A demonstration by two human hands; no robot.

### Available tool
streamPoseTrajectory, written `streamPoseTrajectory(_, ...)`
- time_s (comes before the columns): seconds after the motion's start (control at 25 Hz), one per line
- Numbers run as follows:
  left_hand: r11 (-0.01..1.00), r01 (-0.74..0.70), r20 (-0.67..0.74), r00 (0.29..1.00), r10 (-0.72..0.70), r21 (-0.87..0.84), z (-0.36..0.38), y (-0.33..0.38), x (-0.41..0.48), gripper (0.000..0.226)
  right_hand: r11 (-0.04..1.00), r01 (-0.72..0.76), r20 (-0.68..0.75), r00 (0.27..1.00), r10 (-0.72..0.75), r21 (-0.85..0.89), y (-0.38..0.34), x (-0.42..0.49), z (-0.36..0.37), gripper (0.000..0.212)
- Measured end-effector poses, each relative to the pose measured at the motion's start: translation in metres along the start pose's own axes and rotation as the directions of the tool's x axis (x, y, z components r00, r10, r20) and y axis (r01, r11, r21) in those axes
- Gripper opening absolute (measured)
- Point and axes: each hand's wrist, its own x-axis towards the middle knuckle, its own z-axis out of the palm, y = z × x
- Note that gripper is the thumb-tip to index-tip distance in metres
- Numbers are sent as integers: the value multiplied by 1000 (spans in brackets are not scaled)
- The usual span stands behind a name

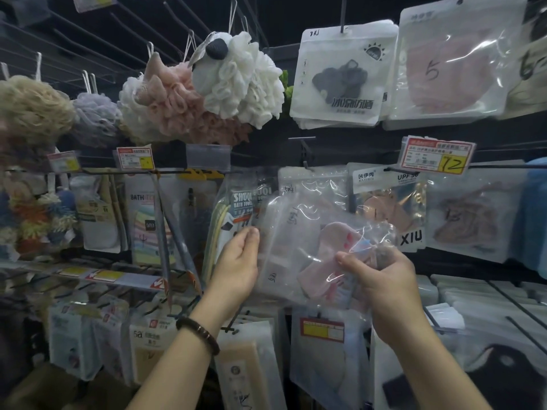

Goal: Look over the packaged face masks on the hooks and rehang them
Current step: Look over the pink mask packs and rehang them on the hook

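A clear plastic packet with a pink face mask (322, 250) is held up in front of the middle row of hooks. My left hand (238, 261) grips the packet's left edge, thumb in front. My right hand (381, 279) pinches its lower right corner. More mask packets (313, 184) hang on the hook behind it. To the right hang a packet with a printed face (390, 208) and a pinkish mask packet (470, 220). Above hang a white packet with a dark mask (340, 75) and a pink mask packet marked 5 (450, 63).
Bath puffs (207, 93) hang at upper left. Bath towel packets (233, 208) and brushes fill the left hooks. A price tag marked 12 (438, 155) sits on a hook arm at right. Bare hook arms (515, 309) stick out at lower right above more packets.
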Motion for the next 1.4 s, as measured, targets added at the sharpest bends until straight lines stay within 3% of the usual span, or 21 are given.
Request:
streamPoseTrajectory(0.12,975,-136,80,989,123,174,0,4,-4,37,1000,-5,-4,1000,5,-6,0,6,0,26)
streamPoseTrajectory(0.2,980,-75,156,987,46,182,1,9,-7,33,1000,5,14,1000,-4,-24,0,10,0,28)
streamPoseTrajectory(0.24,985,-2,162,986,-26,175,3,9,-7,42,999,25,28,999,-24,-41,-1,12,-1,30)
streamPoseTrajectory(0.32,986,77,112,989,-95,150,8,7,-7,52,998,48,79,996,-45,-41,-4,16,-1,32)
streamPoseTrajectory(0.44,997,41,10,999,-41,64,16,1,-6,21,1000,-3,145,989,4,-3,-5,18,-4,35)
streamPoseTrajectory(0.48,998,53,-17,998,-52,28,18,1,-7,20,1000,-25,159,987,28,-18,-4,18,-6,39)
streamPoseTrajectory(0.56,996,71,-18,997,-72,-59,22,-3,-4,23,996,-68,191,979,78,-54,-3,16,-9,46)
streamPoseTrajectory(0.64,985,124,25,992,-122,-117,28,-7,-2,41,995,-78,204,975,89,-65,-4,12,-10,46)
streamPoseTrajectory(0.84,967,179,24,984,-178,-182,35,-15,1,34,986,25,121,993,-5,-166,-9,6,-7,34)
streamPoseTrajectory(1.0,966,157,15,987,-157,-203,30,-14,-1,31,989,-6,48,999,13,-146,-10,8,-14,27)
streamPoseTrajectory(1.16,990,78,-19,997,-80,-116,31,-10,1,27,987,8,62,998,2,-161,-9,5,-14,30)
streamPoseTrajectory(1.28,999,-11,-14,1000,12,43,27,-14,6,23,988,29,56,998,-20,-155,-6,4,-12,42)
streamPoseTrajectory(1.4,997,-3,34,999,0,80,30,-12,3,28,987,51,37,998,-45,-154,-2,4,-12,54)
